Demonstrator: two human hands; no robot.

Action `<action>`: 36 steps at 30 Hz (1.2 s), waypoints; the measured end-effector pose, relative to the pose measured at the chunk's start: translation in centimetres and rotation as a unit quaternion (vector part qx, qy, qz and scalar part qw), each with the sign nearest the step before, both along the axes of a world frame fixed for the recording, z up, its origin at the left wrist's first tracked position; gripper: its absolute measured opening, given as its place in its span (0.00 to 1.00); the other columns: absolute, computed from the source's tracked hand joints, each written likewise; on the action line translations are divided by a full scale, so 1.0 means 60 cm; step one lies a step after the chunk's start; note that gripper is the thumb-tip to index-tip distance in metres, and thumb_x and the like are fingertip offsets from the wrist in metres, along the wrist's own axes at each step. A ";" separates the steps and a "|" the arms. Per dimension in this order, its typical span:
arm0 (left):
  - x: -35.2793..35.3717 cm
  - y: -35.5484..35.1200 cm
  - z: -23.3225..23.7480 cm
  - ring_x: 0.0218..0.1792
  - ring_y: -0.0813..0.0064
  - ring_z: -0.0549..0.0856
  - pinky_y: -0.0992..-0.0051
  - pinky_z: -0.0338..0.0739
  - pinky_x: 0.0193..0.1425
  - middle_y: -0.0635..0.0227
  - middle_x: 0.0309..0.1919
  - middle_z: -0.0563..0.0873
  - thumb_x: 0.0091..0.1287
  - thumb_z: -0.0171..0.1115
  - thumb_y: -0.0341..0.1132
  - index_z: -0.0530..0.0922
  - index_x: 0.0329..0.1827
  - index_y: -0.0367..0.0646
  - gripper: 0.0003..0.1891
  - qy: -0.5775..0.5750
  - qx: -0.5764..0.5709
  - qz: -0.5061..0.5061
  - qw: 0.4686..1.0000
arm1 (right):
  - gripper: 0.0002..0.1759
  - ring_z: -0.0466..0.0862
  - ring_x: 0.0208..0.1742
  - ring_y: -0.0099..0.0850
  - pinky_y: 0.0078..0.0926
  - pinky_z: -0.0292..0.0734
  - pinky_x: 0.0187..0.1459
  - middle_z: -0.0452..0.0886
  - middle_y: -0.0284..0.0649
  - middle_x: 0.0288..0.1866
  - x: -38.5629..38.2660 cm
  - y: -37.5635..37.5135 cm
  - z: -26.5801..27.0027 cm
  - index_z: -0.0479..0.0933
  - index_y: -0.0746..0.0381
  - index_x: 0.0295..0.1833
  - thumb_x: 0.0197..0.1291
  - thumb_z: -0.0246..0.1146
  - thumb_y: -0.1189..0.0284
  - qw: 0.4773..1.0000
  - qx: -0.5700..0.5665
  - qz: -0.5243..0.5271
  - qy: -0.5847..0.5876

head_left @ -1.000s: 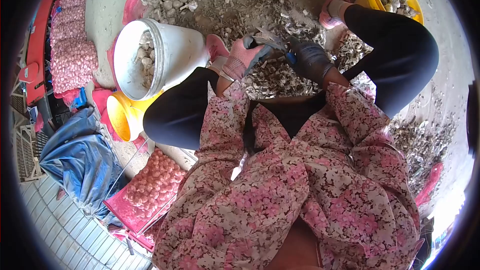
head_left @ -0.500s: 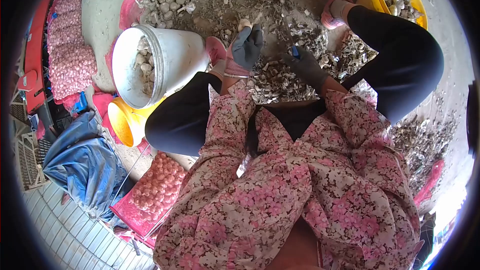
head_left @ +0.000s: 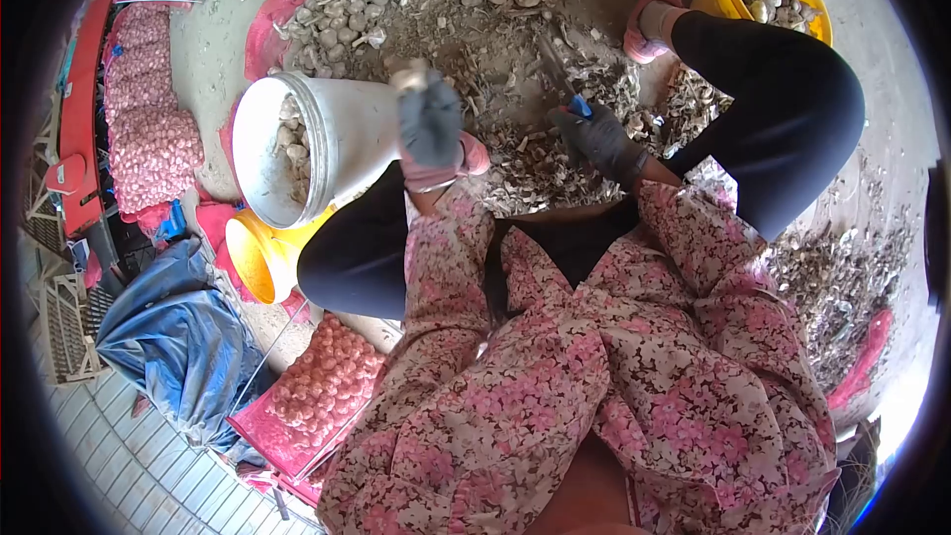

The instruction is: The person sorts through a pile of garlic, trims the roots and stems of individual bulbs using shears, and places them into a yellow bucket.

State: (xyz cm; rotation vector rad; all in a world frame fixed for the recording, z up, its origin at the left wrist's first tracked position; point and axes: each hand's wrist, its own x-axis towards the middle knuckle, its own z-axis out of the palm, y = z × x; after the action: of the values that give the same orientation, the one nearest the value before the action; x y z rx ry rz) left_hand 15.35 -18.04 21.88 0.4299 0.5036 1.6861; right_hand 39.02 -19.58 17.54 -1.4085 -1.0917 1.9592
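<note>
My left hand (head_left: 431, 129), in a dark grey glove, is closed around a pale garlic bulb (head_left: 409, 76), slightly blurred by motion. It is beside the white bucket (head_left: 362, 119), which leans toward the left with garlic bulbs (head_left: 293, 144) inside. In my gloved right hand (head_left: 602, 144) is a knife (head_left: 580, 105) with a blue handle, its blade pointing away from me over the ground. Dry garlic peelings and stalks (head_left: 540, 173) lie between my legs, under and around the right hand.
A heap of garlic bulbs (head_left: 352, 5) lies ahead on the ground. At the far right stands a yellow bucket (head_left: 708, 0) holding garlic. Another yellow bucket (head_left: 260, 258) is beside my left knee. Filled net sacks (head_left: 149, 154) and a blue tarp (head_left: 178, 337) are at left.
My left hand has moved left with the garlic bulb, from between my feet to beside the white bucket. My right hand keeps the knife, its blade now showing more clearly. The view has shifted slightly.
</note>
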 end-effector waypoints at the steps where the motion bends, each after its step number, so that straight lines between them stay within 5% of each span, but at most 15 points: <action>1: -0.065 0.007 -0.018 0.54 0.71 0.78 0.73 0.73 0.60 0.61 0.54 0.80 0.63 0.66 0.36 0.77 0.52 0.36 0.18 -0.108 0.079 0.005 0.991 | 0.17 0.79 0.25 0.27 0.28 0.73 0.27 0.81 0.37 0.27 0.004 0.005 0.016 0.79 0.64 0.37 0.62 0.63 0.59 0.989 -0.140 -0.018 0.037; 4: -0.080 -0.003 0.072 0.51 0.66 0.81 0.69 0.75 0.59 0.56 0.50 0.83 0.58 0.70 0.40 0.76 0.52 0.27 0.26 -0.221 0.116 0.052 0.967 | 0.20 0.80 0.24 0.30 0.30 0.75 0.25 0.78 0.36 0.24 -0.002 0.005 -0.005 0.77 0.61 0.40 0.62 0.62 0.54 0.936 -0.213 -0.159 0.231; 12: -0.001 0.146 -0.163 0.51 0.67 0.82 0.67 0.77 0.53 0.62 0.46 0.85 0.63 0.63 0.35 0.79 0.47 0.44 0.11 0.061 -0.356 0.015 0.932 | 0.26 0.83 0.29 0.32 0.34 0.81 0.33 0.81 0.36 0.30 -0.032 0.006 0.031 0.76 0.61 0.47 0.62 0.59 0.47 0.865 -0.354 -0.229 0.272; 13: 0.022 0.182 -0.174 0.53 0.66 0.81 0.64 0.77 0.55 0.60 0.49 0.83 0.62 0.64 0.36 0.78 0.50 0.44 0.14 0.236 -0.365 -0.022 0.900 | 0.25 0.83 0.29 0.32 0.34 0.81 0.33 0.82 0.36 0.31 -0.036 -0.003 0.024 0.76 0.60 0.47 0.62 0.60 0.48 0.885 -0.312 -0.232 0.258; 16: 0.059 0.303 -0.277 0.58 0.63 0.79 0.58 0.75 0.58 0.54 0.59 0.76 0.59 0.66 0.40 0.73 0.61 0.45 0.26 0.703 -0.164 -0.098 0.685 | 0.20 0.83 0.31 0.32 0.32 0.81 0.33 0.82 0.36 0.32 -0.057 -0.030 -0.092 0.76 0.60 0.46 0.63 0.61 0.53 0.955 -0.074 -0.212 0.191; 17: 0.087 0.320 -0.259 0.58 0.63 0.79 0.58 0.75 0.58 0.54 0.59 0.76 0.59 0.66 0.40 0.73 0.61 0.45 0.26 0.701 -0.164 -0.102 0.686 | 0.17 0.79 0.33 0.27 0.29 0.76 0.34 0.80 0.33 0.34 -0.055 -0.021 -0.059 0.77 0.59 0.47 0.64 0.61 0.57 0.924 -0.189 -0.251 0.219; 19: 0.154 0.354 -0.185 0.58 0.61 0.79 0.62 0.76 0.57 0.53 0.64 0.71 0.59 0.65 0.43 0.68 0.66 0.45 0.31 0.891 -0.197 -0.219 0.345 | 0.14 0.74 0.34 0.19 0.25 0.70 0.33 0.78 0.29 0.34 -0.063 -0.020 -0.028 0.79 0.57 0.46 0.65 0.62 0.58 0.891 -0.273 -0.283 0.226; 20: 0.158 0.362 -0.201 0.58 0.61 0.79 0.62 0.76 0.57 0.53 0.64 0.71 0.59 0.65 0.43 0.68 0.66 0.45 0.31 0.890 -0.196 -0.221 0.347 | 0.14 0.74 0.34 0.19 0.25 0.70 0.33 0.78 0.29 0.34 -0.063 -0.020 -0.029 0.79 0.57 0.46 0.65 0.62 0.58 0.891 -0.274 -0.285 0.224; 23: 0.159 0.409 -0.295 0.58 0.60 0.79 0.66 0.77 0.57 0.57 0.65 0.71 0.59 0.63 0.49 0.65 0.68 0.46 0.35 0.920 -0.211 -0.284 0.168 | 0.13 0.74 0.29 0.18 0.22 0.69 0.30 0.76 0.26 0.30 -0.058 -0.008 -0.044 0.77 0.58 0.41 0.64 0.64 0.60 0.927 -0.260 -0.234 0.134; 26: 0.147 0.389 -0.241 0.57 0.59 0.80 0.65 0.77 0.57 0.58 0.66 0.69 0.60 0.63 0.51 0.66 0.67 0.43 0.35 0.892 -0.210 -0.315 0.247 | 0.15 0.81 0.32 0.25 0.25 0.77 0.34 0.80 0.32 0.31 -0.062 -0.015 -0.033 0.76 0.59 0.45 0.63 0.64 0.59 0.887 -0.255 -0.318 0.216; 28: 0.087 0.354 -0.345 0.54 0.60 0.82 0.68 0.78 0.57 0.58 0.64 0.73 0.59 0.67 0.46 0.66 0.67 0.40 0.35 0.929 -0.105 -0.188 0.300 | 0.16 0.79 0.30 0.23 0.24 0.75 0.32 0.79 0.31 0.31 -0.046 0.017 0.011 0.75 0.59 0.47 0.63 0.65 0.58 0.912 -0.201 -0.297 0.200; 30: 0.057 0.320 -0.325 0.56 0.61 0.81 0.67 0.77 0.60 0.58 0.61 0.75 0.60 0.67 0.38 0.64 0.69 0.42 0.33 0.691 -0.146 -0.214 0.674 | 0.14 0.73 0.30 0.15 0.18 0.70 0.31 0.76 0.27 0.30 -0.031 0.045 0.050 0.74 0.60 0.48 0.63 0.65 0.64 0.962 -0.155 -0.206 0.085; 31: 0.060 0.292 -0.281 0.56 0.61 0.81 0.67 0.77 0.60 0.58 0.61 0.75 0.60 0.67 0.38 0.64 0.69 0.42 0.33 0.695 -0.146 -0.209 0.672 | 0.20 0.77 0.31 0.23 0.25 0.74 0.33 0.78 0.33 0.30 -0.019 0.051 0.051 0.71 0.61 0.53 0.61 0.66 0.62 0.985 -0.114 -0.131 -0.009; 33: 0.088 0.216 -0.170 0.55 0.66 0.81 0.69 0.78 0.59 0.60 0.58 0.78 0.62 0.63 0.28 0.63 0.70 0.42 0.31 0.262 -0.210 -0.219 0.916 | 0.23 0.79 0.32 0.30 0.30 0.75 0.34 0.79 0.39 0.32 -0.020 0.040 0.016 0.71 0.61 0.55 0.59 0.66 0.60 0.989 0.015 -0.125 -0.084; 36: 0.073 0.145 -0.139 0.55 0.66 0.81 0.70 0.79 0.58 0.60 0.57 0.78 0.61 0.64 0.26 0.64 0.69 0.41 0.32 0.214 -0.148 -0.186 0.947 | 0.29 0.82 0.35 0.42 0.40 0.76 0.38 0.80 0.48 0.36 -0.005 0.053 0.017 0.70 0.63 0.57 0.55 0.65 0.58 0.939 0.216 -0.053 -0.262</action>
State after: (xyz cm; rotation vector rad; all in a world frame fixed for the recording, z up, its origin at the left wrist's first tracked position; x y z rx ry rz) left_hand 19.74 -9.33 13.56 0.6299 0.9199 1.1280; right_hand 38.72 -16.40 18.57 -1.7222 -1.5254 1.1811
